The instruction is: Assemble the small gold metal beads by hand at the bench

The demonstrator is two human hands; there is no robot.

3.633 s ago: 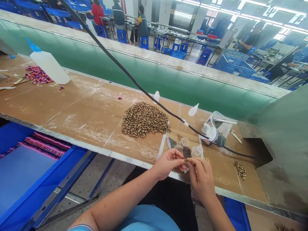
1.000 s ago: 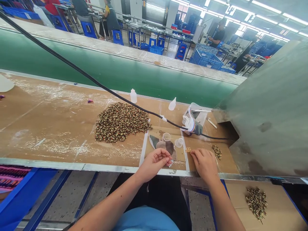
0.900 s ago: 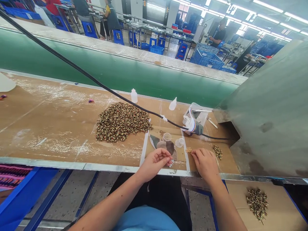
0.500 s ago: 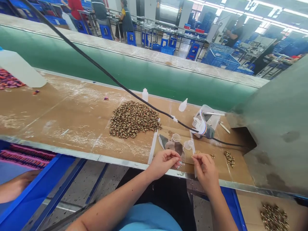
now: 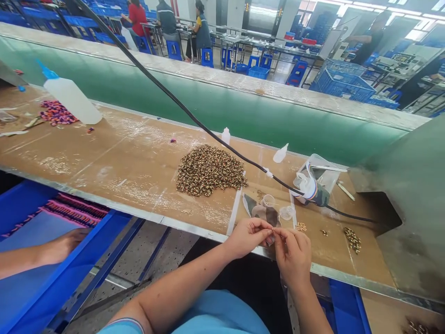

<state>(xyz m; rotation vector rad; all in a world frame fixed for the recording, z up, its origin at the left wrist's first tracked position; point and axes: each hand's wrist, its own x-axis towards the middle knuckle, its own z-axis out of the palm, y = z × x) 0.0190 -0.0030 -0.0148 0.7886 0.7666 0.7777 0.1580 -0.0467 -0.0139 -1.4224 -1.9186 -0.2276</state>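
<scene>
My left hand (image 5: 251, 235) and my right hand (image 5: 292, 250) meet fingertip to fingertip over the front edge of the cardboard-covered table (image 5: 194, 218). Both are pinched closed; whatever sits between the fingertips is too small to make out. Just behind them lies a dark, patterned scrap of cloth (image 5: 266, 212), beside two small clear round dishes (image 5: 268, 200). A big pile of small gold-and-dark rings (image 5: 210, 170) is to the left of my hands. To the right are a few pale beads (image 5: 301, 226) and a small heap of ring pieces (image 5: 352, 240).
A black cable (image 5: 181, 109) hangs across the table to a clear container (image 5: 314, 176). Two small white bottles (image 5: 281, 153) stand at the back. Further left is a large bottle (image 5: 74, 99) by pink-purple pieces (image 5: 58, 112). A co-worker's hand (image 5: 67, 243) rests in a blue tray (image 5: 114, 232).
My hands were apart, with a thin dark strand seeming to stretch between them; now the fingertips are together. The view has shifted left, and the co-worker's hand shows more fully.
</scene>
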